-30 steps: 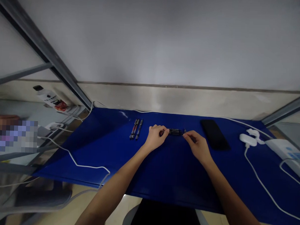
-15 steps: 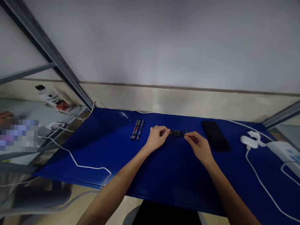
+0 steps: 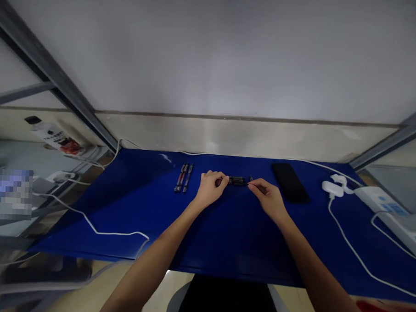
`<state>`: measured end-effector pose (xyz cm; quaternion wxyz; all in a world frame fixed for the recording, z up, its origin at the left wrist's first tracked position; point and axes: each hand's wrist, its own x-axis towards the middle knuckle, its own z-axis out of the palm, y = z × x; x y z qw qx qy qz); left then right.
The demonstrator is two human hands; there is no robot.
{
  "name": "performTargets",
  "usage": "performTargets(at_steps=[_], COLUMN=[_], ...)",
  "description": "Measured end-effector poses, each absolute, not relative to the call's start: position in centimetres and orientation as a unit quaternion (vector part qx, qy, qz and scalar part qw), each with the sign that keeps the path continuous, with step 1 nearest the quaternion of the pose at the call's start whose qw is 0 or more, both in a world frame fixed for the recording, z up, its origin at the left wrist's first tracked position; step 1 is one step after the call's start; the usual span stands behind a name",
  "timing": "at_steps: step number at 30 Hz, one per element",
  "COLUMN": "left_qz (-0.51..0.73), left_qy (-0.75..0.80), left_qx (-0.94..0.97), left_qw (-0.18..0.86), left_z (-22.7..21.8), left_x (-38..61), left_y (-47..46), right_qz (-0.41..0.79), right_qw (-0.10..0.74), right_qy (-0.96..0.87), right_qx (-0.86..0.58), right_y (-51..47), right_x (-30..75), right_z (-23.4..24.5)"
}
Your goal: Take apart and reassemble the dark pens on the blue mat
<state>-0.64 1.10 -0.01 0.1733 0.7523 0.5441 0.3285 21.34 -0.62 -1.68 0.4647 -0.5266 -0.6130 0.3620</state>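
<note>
My left hand (image 3: 209, 188) and my right hand (image 3: 266, 197) meet over the back middle of a blue mat (image 3: 225, 230). Between them lies a small bunch of dark pens (image 3: 237, 180). The left fingers curl round its left end. The right thumb and forefinger pinch its right end. Three more pens (image 3: 182, 177) lie side by side on the mat to the left of my left hand, untouched.
A black phone (image 3: 289, 182) lies flat right of my right hand. White chargers (image 3: 332, 186), a white power strip (image 3: 385, 205) and white cables (image 3: 349, 242) sit at the right; another cable (image 3: 97, 229) crosses the left. A bottle (image 3: 53, 135) lies beyond the mat's left edge.
Both hands keep their hold on the pens. The whole scene has slid a little left and up in the picture as the head turned; nothing on the mat has moved.
</note>
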Motion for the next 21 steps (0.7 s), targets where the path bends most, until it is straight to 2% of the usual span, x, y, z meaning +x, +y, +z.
performTargets(at_steps=[8,17,21], left_qz=[0.321,0.352,0.351], left_qy=[0.562,0.559,0.554], left_qx=[0.735,0.714,0.723], left_qw=[0.2,0.232,0.217], left_z=[-0.37,-0.63,-0.4], left_x=[-0.44,-0.25,-0.26], left_y=[1.12,1.12,1.08], right_qz=[0.36,0.407,0.388], right_qw=[0.445,0.488,0.461], right_qy=[-0.614,-0.576,-0.588], right_qx=[-0.543,-0.514,-0.54], right_y=[-0.34,-0.12,-0.3], right_x=[21.63,21.64,21.62], right_z=[-1.86,-2.22,-1.93])
